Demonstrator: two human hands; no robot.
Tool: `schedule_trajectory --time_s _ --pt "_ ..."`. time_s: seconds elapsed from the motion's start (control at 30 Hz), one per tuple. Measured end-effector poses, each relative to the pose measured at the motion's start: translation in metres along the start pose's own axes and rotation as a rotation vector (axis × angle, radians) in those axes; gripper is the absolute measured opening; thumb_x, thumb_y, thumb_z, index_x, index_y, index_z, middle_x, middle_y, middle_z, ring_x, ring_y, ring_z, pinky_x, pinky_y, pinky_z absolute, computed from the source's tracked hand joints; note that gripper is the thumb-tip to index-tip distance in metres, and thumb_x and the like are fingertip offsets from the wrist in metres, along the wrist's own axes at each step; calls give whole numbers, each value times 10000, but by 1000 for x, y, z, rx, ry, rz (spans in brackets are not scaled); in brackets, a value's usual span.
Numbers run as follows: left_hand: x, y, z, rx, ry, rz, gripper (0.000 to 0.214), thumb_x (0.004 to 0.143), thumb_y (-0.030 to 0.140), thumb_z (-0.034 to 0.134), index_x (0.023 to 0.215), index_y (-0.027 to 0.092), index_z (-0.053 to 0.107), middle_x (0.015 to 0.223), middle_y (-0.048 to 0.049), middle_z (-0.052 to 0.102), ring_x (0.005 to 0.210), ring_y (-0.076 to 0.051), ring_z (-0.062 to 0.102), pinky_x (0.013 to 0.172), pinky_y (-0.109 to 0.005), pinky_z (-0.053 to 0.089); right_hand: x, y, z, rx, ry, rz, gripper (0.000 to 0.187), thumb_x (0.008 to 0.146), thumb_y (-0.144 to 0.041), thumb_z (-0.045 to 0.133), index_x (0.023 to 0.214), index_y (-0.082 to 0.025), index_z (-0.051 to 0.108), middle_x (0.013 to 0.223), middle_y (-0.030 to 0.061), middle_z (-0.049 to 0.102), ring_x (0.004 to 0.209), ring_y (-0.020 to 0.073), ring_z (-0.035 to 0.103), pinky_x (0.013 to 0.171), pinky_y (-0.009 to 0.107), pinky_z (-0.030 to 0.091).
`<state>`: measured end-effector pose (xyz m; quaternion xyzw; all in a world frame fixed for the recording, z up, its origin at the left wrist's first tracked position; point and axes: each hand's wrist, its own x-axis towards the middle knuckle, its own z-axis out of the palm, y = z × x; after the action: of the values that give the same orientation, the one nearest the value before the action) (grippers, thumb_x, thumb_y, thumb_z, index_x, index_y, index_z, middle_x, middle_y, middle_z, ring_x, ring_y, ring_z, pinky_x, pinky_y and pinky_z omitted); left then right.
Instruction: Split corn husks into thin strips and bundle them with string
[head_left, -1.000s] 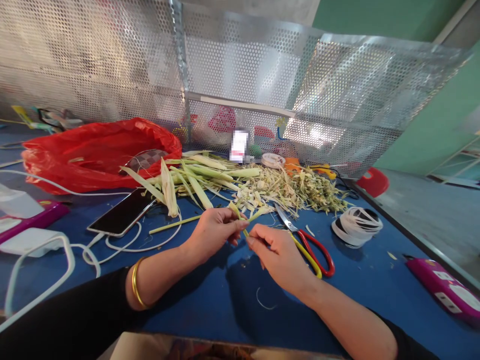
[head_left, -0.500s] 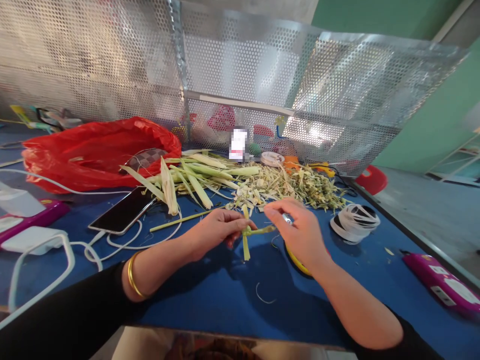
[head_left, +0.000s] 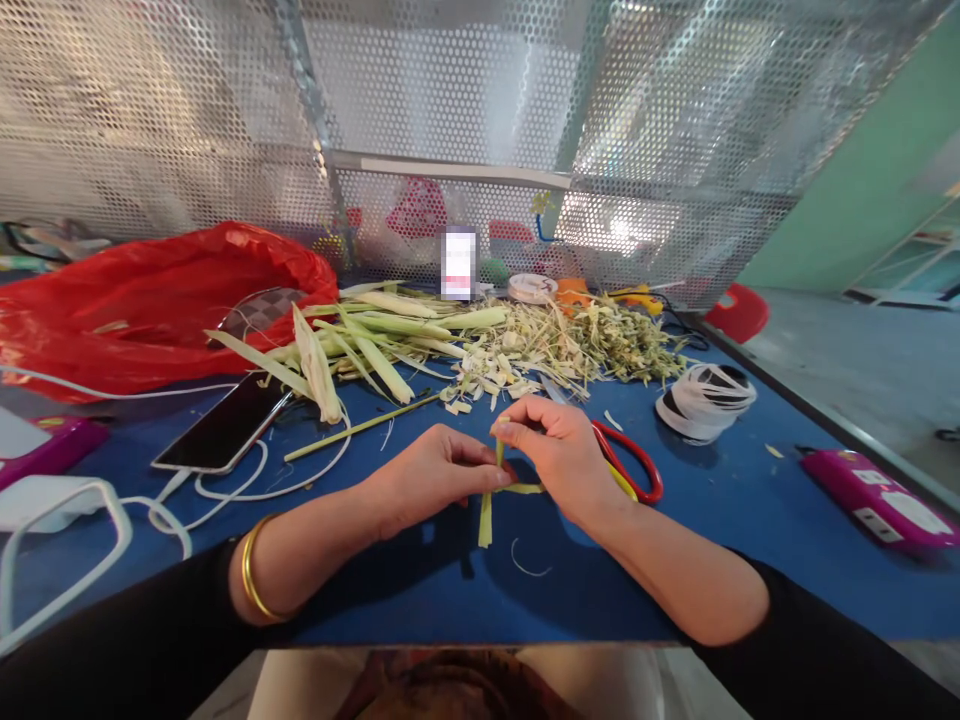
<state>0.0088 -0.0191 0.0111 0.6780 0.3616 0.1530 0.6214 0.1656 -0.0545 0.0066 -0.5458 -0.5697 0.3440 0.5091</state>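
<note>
My left hand (head_left: 442, 468) pinches a small folded piece of yellow-green plant strips (head_left: 486, 520) near its middle, where the strips meet. One flat end hangs below the fingers and another points right, toward my right palm. With thumb and forefinger, my right hand (head_left: 559, 450) grips the piece's upper end just above the left fingertips. The exact crossing of the strips is hidden behind my fingers. Under and beside the right hand lie scissors (head_left: 646, 470) with red and yellow handles, partly covered. A curved thread (head_left: 529, 560) rests on the blue table below the hands.
Long pale green leaves (head_left: 375, 350) and a heap of dried shreds (head_left: 555, 345) lie behind the hands. A red plastic bag (head_left: 150, 300) and a phone (head_left: 225, 425) with white cables are leftward. Rightward are a white ribbon roll (head_left: 705, 400) and a purple packet (head_left: 874, 500).
My right hand has moved left and now pinches the upper end of the plant piece. The scissors' red handle has come into sight. The whole view has shifted slightly.
</note>
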Motion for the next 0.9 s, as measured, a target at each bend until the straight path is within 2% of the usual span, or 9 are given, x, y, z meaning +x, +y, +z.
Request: schedule_trajectory --time_s 0.2,0.27,0.33,0.43,0.47,0.63,0.77,0.9 --pt "-1 0 3 3 14 37 229 704 374 665 610 165 675 540 41 502 510 -86 369 510 -230 279 1 -1 0 -69 36 -77 130 758 -238 634 641 -182 640 659 -2 619 645 139 544 638 268 422" --pt "0 1 1 -40 75 67 278 729 415 649 604 167 659 519 40 476 503 -89 371 512 -231 286 5 -1 -5 -48 35 -95 139 786 -277 618 698 -183 670 709 10 637 686 150 562 667 277 432" --pt "0 3 -2 -126 170 99 309 757 454 624 657 165 666 512 37 465 511 -94 394 527 -227 313 12 1 -13 22 90 -72 199 815 -357 594 803 -188 699 781 26 656 755 169 580 712 293 438" --pt "1 4 -9 -288 287 109 343 791 482 589 811 152 683 556 18 522 537 -100 442 551 -218 357 19 5 -20 206 199 62 334 800 -486 591 882 -182 702 803 39 649 761 172 576 719 303 435" --pt "2 4 -11 -325 302 106 354 797 484 583 830 145 680 570 10 541 543 -100 454 552 -216 366 20 6 -21 269 186 115 354 780 -508 610 861 -175 700 786 36 639 730 163 567 701 298 430" --pt "3 4 -11 -361 296 63 371 792 489 589 833 130 669 589 -21 619 519 -101 504 545 -215 394 15 9 -11 510 -93 282 313 687 -453 724 665 -156 628 627 -22 549 566 98 472 594 259 371" --pt "3 3 -6 -304 182 -5 358 739 467 657 837 124 688 593 -30 641 491 -98 520 513 -211 389 11 8 -4 555 -115 289 253 680 -363 746 649 -160 598 590 -43 533 571 91 449 595 247 349" --pt "3 1 -3 -226 130 41 282 702 385 693 847 144 716 520 15 566 482 -98 479 496 -213 388 10 7 -3 503 -172 247 262 708 -339 711 592 -160 558 564 -44 528 557 87 419 589 244 336"
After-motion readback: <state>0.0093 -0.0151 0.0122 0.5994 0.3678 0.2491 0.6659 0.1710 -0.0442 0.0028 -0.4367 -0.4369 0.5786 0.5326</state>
